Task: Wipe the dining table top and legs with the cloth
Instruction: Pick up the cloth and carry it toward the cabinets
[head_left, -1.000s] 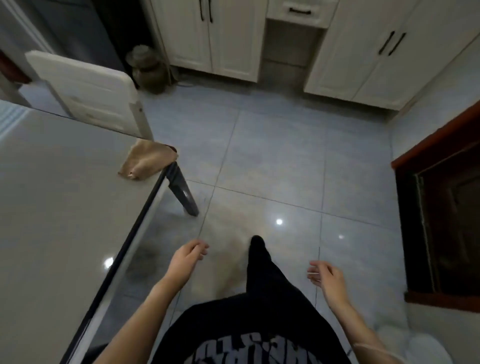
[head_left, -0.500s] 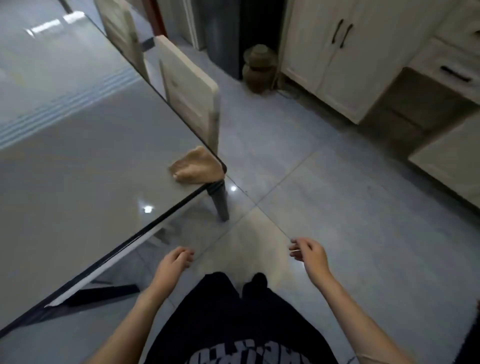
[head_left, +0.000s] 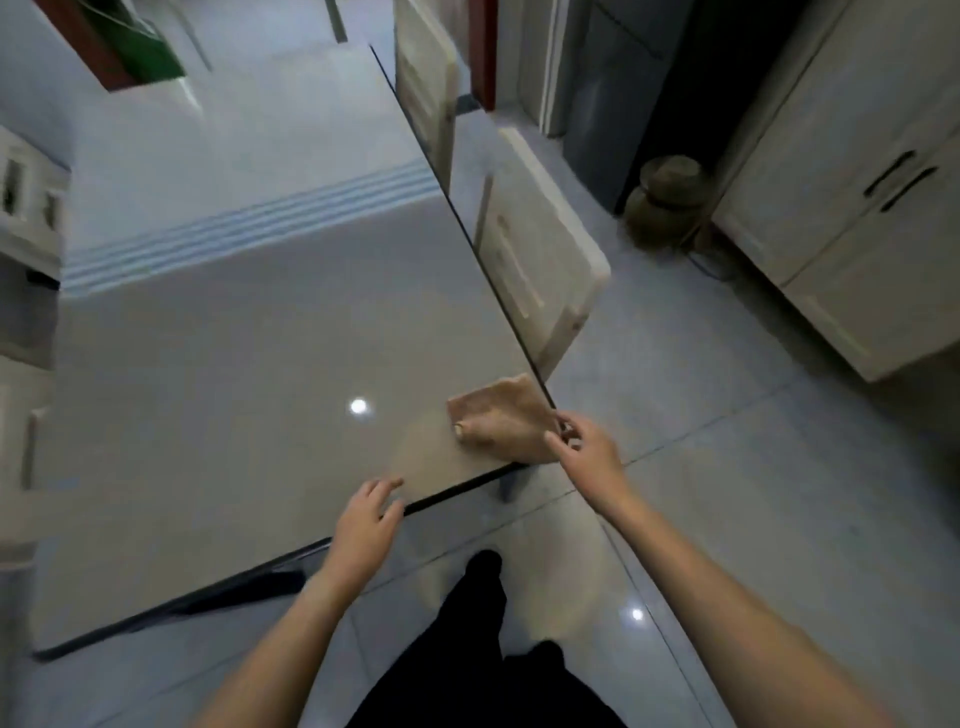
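Note:
A crumpled tan cloth (head_left: 498, 421) lies on the near right corner of the glossy grey dining table (head_left: 260, 364). My right hand (head_left: 587, 447) is at that corner with its fingers apart, touching the cloth's right edge; I cannot tell if it grips it. My left hand (head_left: 366, 525) hovers open over the table's near edge, left of the cloth, holding nothing. A dark table leg (head_left: 511, 483) shows just below the corner.
Two pale wooden chairs (head_left: 540, 270) stand along the table's right side. A brown ceramic jar (head_left: 667, 200) sits on the tiled floor by white cabinets (head_left: 852, 208). My dark-trousered legs (head_left: 483, 649) are below, next to the table's near edge.
I have turned toward the table and moved closer. Both hands rose from beside my legs: the right reached the cloth at the corner, the left came over the table's near edge.

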